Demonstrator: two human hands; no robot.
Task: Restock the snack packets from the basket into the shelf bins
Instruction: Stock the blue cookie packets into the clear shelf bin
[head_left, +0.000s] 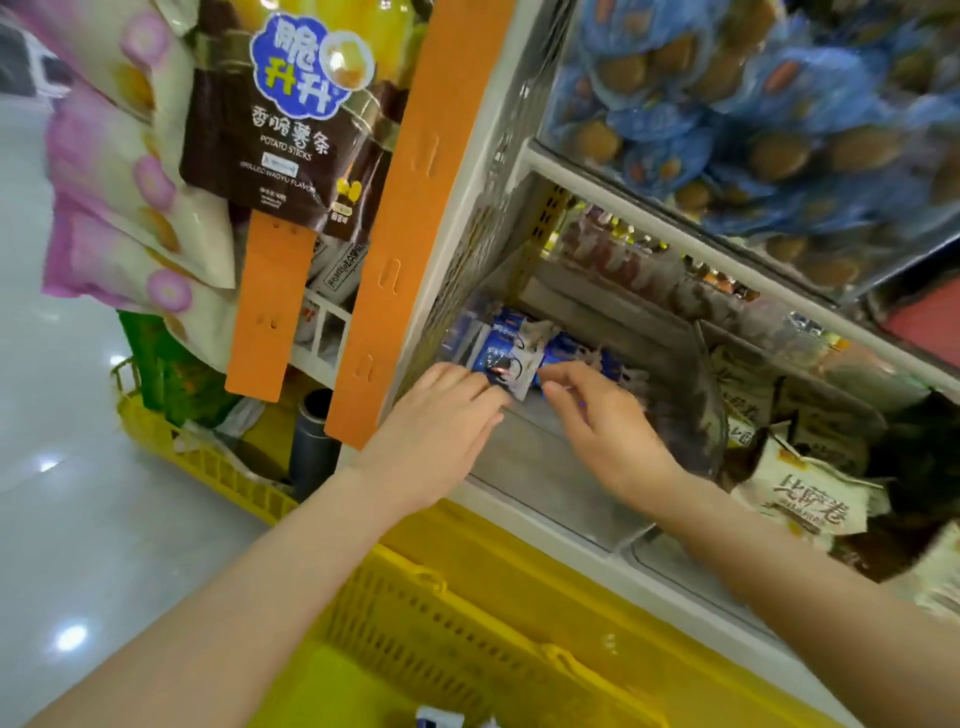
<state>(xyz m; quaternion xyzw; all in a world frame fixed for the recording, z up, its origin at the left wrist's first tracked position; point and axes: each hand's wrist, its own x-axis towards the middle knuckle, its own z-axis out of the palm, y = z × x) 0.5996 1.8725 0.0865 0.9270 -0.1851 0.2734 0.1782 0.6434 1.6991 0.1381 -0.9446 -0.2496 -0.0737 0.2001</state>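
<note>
- Both hands are inside the clear shelf bin (545, 499), centre of frame, near each other but not touching.
- L hand (447, 410): fingers fairly straight, tips resting on the front blue-white packet (506, 358). It presses the packet and isn't wrapped round it.
- R hand (608, 421): fingertips at that packet's right corner. It's blurred, so can't tell if it pinches or only touches.
- Stocked so far: a small cluster of blue packets (571, 353) sits only in the bin's back-left corner.
- Yellow basket (467, 623) is at the bottom of the frame, just below the bin. One spare packet (441, 719) peeks in at the bottom edge; the rest of the basket's contents are out of view.
- Judgement: prob. early to mid task. This bin has lots of room left, and at least one packet is still to move.
- Right-hand neighbour bin holds beige packets (800, 499) and looks well filled. The upper-right bin of blue bags (727, 104) looks full too, so likely no work needed there.
</note>
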